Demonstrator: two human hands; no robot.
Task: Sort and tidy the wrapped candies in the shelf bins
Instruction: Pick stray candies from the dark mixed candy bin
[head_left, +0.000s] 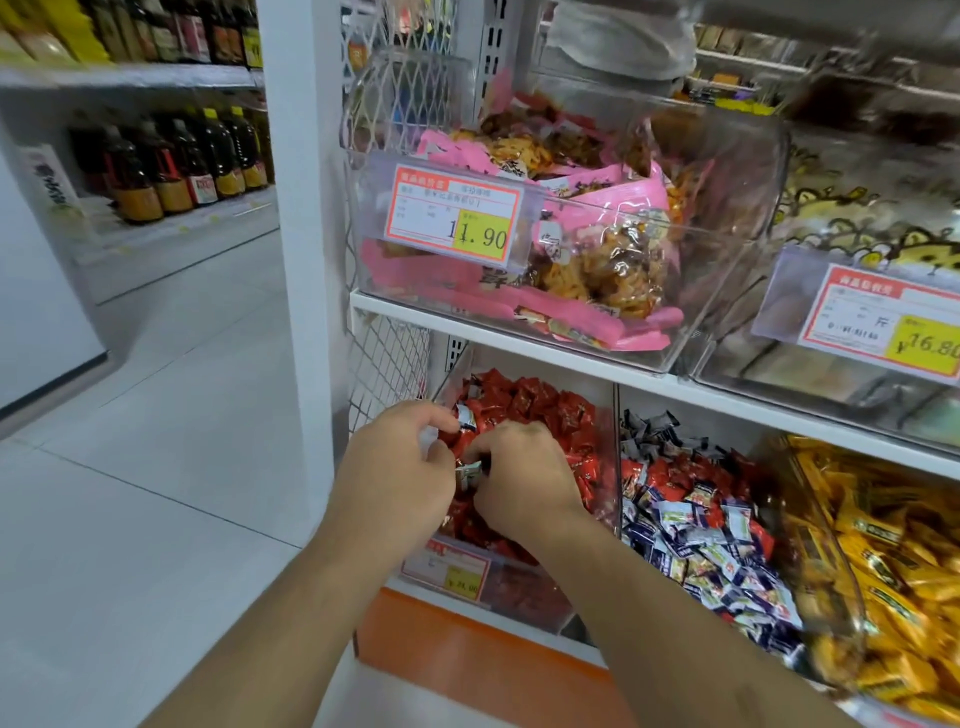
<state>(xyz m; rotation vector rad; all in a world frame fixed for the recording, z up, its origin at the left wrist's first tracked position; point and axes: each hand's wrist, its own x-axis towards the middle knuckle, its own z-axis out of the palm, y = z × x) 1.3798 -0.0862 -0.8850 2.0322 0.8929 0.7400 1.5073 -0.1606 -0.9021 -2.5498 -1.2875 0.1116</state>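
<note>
Both hands are in the lower-left clear bin (519, 597), which is full of red wrapped candies (540, 402). My left hand (400, 467) pinches a blue-and-white wrapped candy (466, 418) between thumb and fingers, with another small silvery candy (467, 474) at its palm. My right hand (519, 473) lies palm down on the red candies, fingers curled around the same small candy; which hand holds it I cannot tell. The bin to the right holds blue-and-white candies (711, 545) mixed with red ones.
A bin of yellow wrapped candies (893, 561) stands at the far right. On the shelf above are a clear bin of pink snack packs (587, 234) with an 11.90 price tag (452, 215) and another bin tagged 16.80 (878, 317). Bottles (171, 161) line shelves across the tiled aisle.
</note>
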